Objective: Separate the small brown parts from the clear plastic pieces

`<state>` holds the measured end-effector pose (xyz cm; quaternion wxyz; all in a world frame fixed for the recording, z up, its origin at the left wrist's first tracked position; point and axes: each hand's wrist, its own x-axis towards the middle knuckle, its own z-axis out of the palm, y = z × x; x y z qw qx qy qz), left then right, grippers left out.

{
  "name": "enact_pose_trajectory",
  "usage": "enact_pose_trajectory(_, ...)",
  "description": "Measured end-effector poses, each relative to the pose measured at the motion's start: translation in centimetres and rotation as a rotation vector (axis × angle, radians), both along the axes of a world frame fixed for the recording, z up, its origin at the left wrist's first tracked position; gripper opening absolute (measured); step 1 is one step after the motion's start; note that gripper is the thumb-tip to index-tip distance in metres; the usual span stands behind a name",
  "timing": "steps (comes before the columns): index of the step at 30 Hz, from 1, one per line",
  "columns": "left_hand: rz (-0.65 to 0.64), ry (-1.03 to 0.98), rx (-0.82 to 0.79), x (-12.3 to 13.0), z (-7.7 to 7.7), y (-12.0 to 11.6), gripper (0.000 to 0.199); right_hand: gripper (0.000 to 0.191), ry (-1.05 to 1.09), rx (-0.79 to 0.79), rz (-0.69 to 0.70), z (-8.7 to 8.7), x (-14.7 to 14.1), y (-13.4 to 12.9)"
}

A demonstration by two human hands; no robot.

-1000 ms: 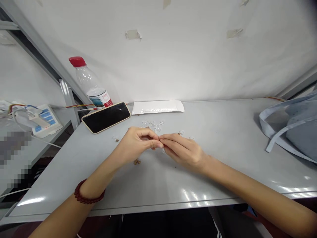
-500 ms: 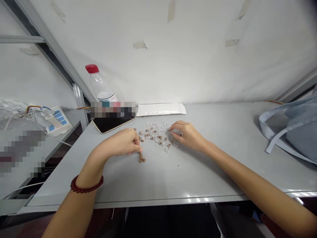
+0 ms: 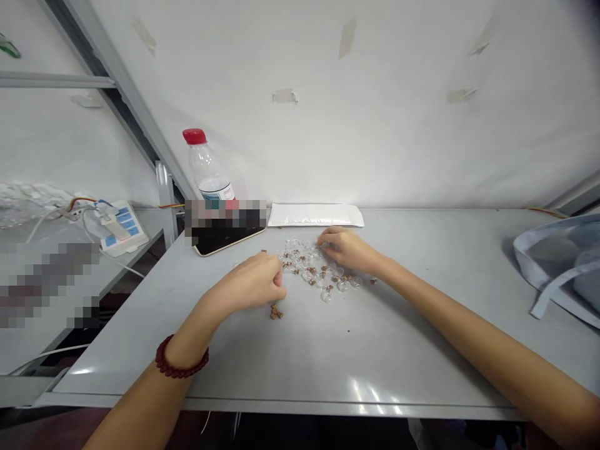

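Several tiny clear glass bottles with brown stoppers lie in a loose cluster on the grey table. My left hand is closed just left of the cluster, its fingers curled under and whatever they hold hidden. Below its fingertips sits a small heap of brown stoppers. My right hand is at the back right of the cluster, thumb and fingers bent together among the bottles; what they pinch is too small to name. One loose brown stopper lies below my right wrist.
A phone and a red-capped bottle stand at the back left. A white packet lies along the wall. On the right is a pale blue bag; a power strip is at far left.
The view has shifted. My right hand has moved back and left over the cluster, and more bottles show below it. My left hand's fingers have curled tighter above the stopper heap.
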<state>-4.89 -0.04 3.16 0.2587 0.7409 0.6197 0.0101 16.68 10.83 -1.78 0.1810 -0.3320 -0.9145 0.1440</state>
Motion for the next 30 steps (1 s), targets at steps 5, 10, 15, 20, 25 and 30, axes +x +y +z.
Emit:
enact_pose_trajectory(5,0.083,-0.206,0.094,0.1,-0.2,0.3,0.007,0.022,0.095,0.039,-0.027,-0.9,1.1,-0.2)
enact_pose_trajectory(10,0.128,-0.454,0.203,1.7,-0.5,0.0,0.01,0.015,0.375,-0.13,-0.112,1.0,1.4,-2.5)
enact_pose_trajectory(15,0.128,-0.559,0.357,2.5,-0.7,-0.3,0.01,0.017,0.605,-0.65,-0.134,2.8,0.7,-5.5)
enact_pose_trajectory(20,0.124,-0.682,0.36,2.7,-0.5,-0.5,0.01,0.014,0.672,-0.786,-0.04,2.1,0.2,-6.9)
enact_pose_trajectory(25,0.125,-0.715,0.296,2.8,-0.6,-0.7,0.008,0.018,0.594,-0.632,0.039,1.8,0.0,-7.5)
enact_pose_trajectory(30,0.159,-0.77,0.168,2.9,-0.4,-0.5,0.006,0.028,0.423,-0.271,0.124,2.1,0.4,-8.0)
